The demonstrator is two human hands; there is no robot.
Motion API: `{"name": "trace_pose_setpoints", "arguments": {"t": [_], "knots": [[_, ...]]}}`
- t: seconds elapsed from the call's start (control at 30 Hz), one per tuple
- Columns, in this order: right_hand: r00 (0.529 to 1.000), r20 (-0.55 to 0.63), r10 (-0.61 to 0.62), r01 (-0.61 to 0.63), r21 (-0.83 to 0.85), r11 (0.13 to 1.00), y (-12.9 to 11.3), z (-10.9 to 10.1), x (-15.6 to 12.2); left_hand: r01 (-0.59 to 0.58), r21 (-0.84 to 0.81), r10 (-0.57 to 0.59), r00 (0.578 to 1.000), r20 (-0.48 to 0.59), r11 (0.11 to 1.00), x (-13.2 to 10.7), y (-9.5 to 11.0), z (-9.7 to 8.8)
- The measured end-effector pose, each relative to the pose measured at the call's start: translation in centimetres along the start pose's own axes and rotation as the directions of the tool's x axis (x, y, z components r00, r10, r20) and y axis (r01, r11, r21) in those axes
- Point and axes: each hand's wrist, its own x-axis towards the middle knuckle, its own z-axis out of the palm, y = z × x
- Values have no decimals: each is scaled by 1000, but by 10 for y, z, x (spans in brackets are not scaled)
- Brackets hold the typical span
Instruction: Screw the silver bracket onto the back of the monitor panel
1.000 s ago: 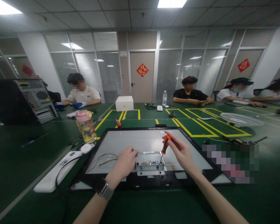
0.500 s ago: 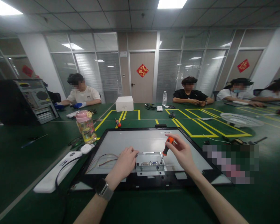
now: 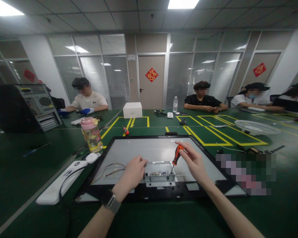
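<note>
My right hand (image 3: pixel 194 162) grips the orange and black handle of a screwdriver (image 3: pixel 178 154) between thumb and fingers. The slanted shaft reaches down to the right end of a metal bracket (image 3: pixel 160 178), which has a row of connectors along its front side. Bent fingers of my left hand (image 3: pixel 134 170) press against the bracket's left edge, their tips partly hidden. Beneath both hands lies a flat display panel (image 3: pixel 139 145) with a black frame. Thin coloured wires (image 3: pixel 108 168) run over the panel to the left of my left hand.
Left of the panel are a long white power strip (image 3: pixel 61 181) and a pink-lidded bottle (image 3: pixel 91 135). A white box (image 3: pixel 132 110) and a small red-handled tool (image 3: pixel 125 131) stand beyond it. A computer case (image 3: pixel 27 107) is far left. Several people sit across the green table.
My right hand's fingers have shifted slightly around the screwdriver handle, and the handle has turned a little. My left hand stays on the bracket. At far right, a person now has a dark flat object raised.
</note>
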Motion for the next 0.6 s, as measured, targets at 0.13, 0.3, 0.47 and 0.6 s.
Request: {"name": "trace_pose_setpoints", "arguments": {"t": [0.13,0.3,0.47,0.6], "knots": [[998,38,56,-59,83,995,1,0,-1,-10,10,10,1000,-5,1000,0,0,1],[999,-38,38,-37,20,999,3,1,0,-10,16,9,1000,11,1000,2,-2,2],[1000,10,12,-13,31,999,0,-1,0,-5,12,5,1000,2,1000,1,0,0],[998,3,69,-69,72,995,1,0,0,-4,12,4,1000,0,1000,0,1,-1]]}}
